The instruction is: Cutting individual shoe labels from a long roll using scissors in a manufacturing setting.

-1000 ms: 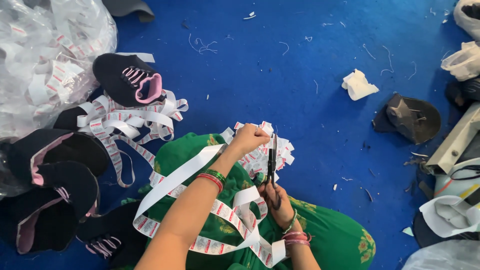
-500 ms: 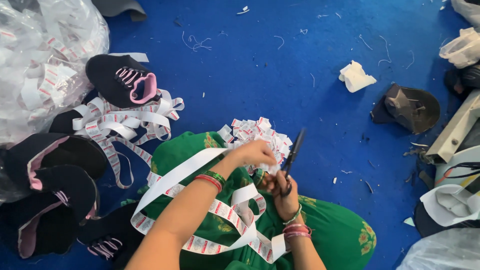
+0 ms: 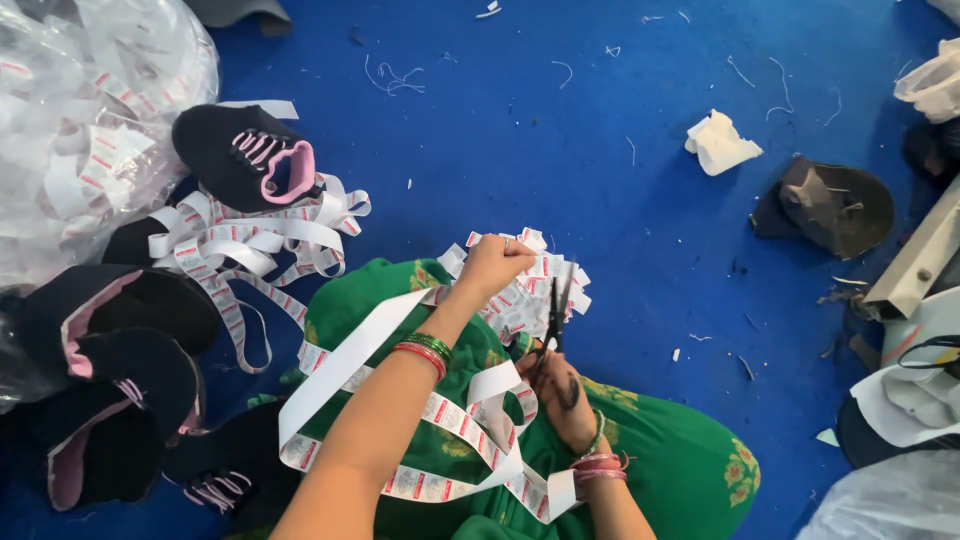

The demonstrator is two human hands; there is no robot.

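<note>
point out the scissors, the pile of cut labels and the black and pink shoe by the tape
scissors (image 3: 556, 310), head view, on the dark blades
pile of cut labels (image 3: 520, 300), head view, middle of the heap
black and pink shoe (image 3: 245, 155), head view, near the laces

Blue floor (image 3: 560, 150) strewn with thread scraps (image 3: 390, 75); bright, even light.

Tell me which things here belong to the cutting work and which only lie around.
In use: scissors in right hand; label ribbon at left hand; pile of cut labels.
Lying about: black-and-pink shoe; crumpled white paper; dark cap.
</note>
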